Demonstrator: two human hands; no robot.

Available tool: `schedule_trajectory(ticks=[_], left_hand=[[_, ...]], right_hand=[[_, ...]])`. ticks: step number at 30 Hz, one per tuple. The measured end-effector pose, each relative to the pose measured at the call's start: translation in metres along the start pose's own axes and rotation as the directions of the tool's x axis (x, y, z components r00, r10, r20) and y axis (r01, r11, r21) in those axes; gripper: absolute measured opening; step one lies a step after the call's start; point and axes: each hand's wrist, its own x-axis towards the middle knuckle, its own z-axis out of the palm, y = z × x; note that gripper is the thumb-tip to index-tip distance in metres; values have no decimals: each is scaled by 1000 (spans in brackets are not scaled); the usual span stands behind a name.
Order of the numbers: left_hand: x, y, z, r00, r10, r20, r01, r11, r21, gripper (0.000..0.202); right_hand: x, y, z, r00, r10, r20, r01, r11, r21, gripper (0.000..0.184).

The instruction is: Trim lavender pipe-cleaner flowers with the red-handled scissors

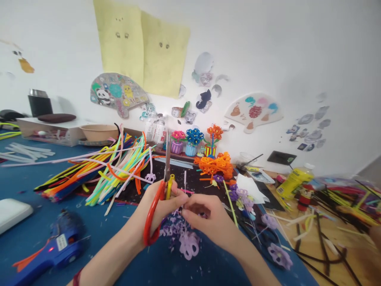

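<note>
My left hand (162, 200) is closed around scissors (168, 159) with an orange-red handle loop and some yellow, blades pointing up. Its thumb and fingertips meet those of my right hand (211, 214), which is closed in a pinch. A thin pale purple pipe cleaner (185, 180) sticks up between the fingertips; its lower end is hidden. Beneath the hands lie purple fuzzy clippings (175, 228) and a light purple looped flower (189, 245) on the blue table. More purple flowers (279, 256) lie to the right.
Bundled coloured pipe cleaners (119, 171) lie at left, with a blue glue gun (64, 242), its red light on, nearer me. Small potted flowers (193, 143) and orange flowers (216, 165) stand behind. A yellow bottle (294, 180) and black strips (323, 238) are right.
</note>
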Motion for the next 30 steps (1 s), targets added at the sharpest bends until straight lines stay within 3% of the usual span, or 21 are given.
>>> schedule_trajectory(ticks=[4,9,12,14,19,21,24,30], left_hand=[[0,0,-3,1000,19,-9,-19,999,49,33],[-2,4,0,998,56,-34,-51,990,134,31],[-3,5,0,994,96,-50,-75,945,317,30],[-3,5,-2,989,133,-59,-84,855,512,33],[-8,7,-4,977,214,-20,-89,487,869,27],[-11,11,-1,979,200,-24,-51,365,930,24],[-17,18,6,995,83,-51,31,228,973,21],[-21,15,15,1000,10,23,-24,85,996,28]], right_hand=[[1,2,-1,997,73,28,-77,978,193,14],[0,0,-1,994,113,8,-111,958,263,18],[1,1,-2,993,119,14,-118,947,299,20],[3,2,-4,991,132,4,-126,935,333,23],[6,4,-11,985,145,-97,-91,901,424,28],[7,5,-14,983,103,-150,-29,902,431,26],[8,7,-17,972,54,-230,42,918,394,25],[7,9,-20,964,-28,-263,116,938,328,19]])
